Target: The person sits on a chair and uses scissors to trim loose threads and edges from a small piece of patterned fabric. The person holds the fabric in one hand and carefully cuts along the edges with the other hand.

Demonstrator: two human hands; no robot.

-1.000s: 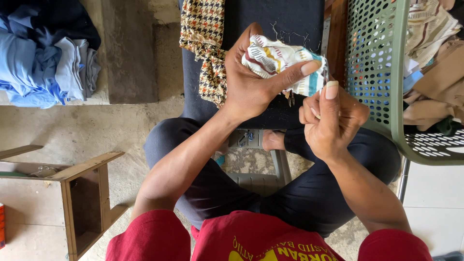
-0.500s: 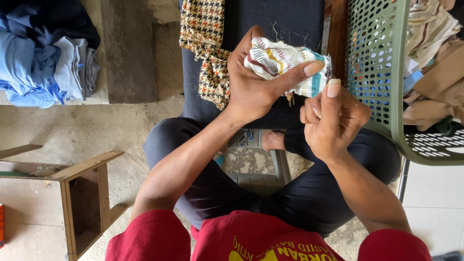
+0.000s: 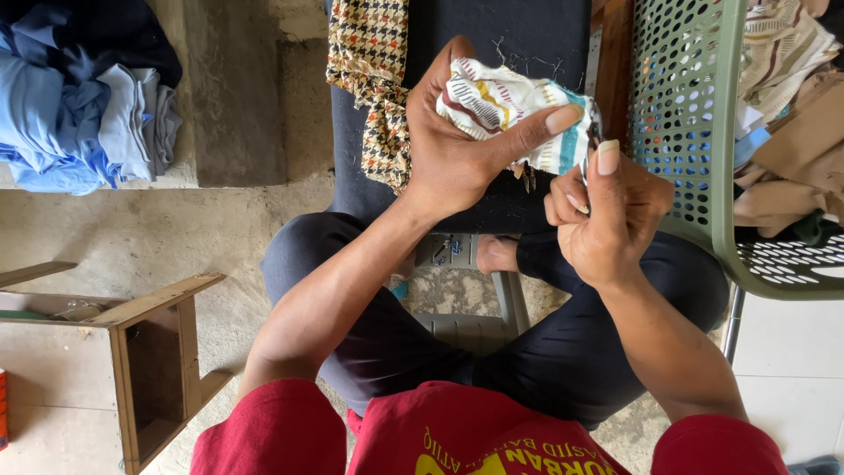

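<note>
Head view: the left hand (image 3: 457,149) sits just above centre, its fingers curled shut around a bunched striped cloth (image 3: 505,105), with the thumb pressed flat across the cloth's lower edge toward 3 o'clock. The cloth lies over a dark bench (image 3: 527,35) at 12 o'clock. The right hand (image 3: 611,215) is just beside it at 4 o'clock from the cloth, fingers folded tight on a small metal tool (image 3: 591,145) whose tip touches the cloth's right edge; what kind of tool it is cannot be told. A houndstooth fabric (image 3: 369,70) hangs over the bench at 11 o'clock. A green perforated basket (image 3: 686,97) holding folded cloths stands at 2 o'clock. Blue folded clothes (image 3: 70,105) are stacked at 10 o'clock, and a wooden stool (image 3: 149,352) stands at 8 o'clock.
</note>
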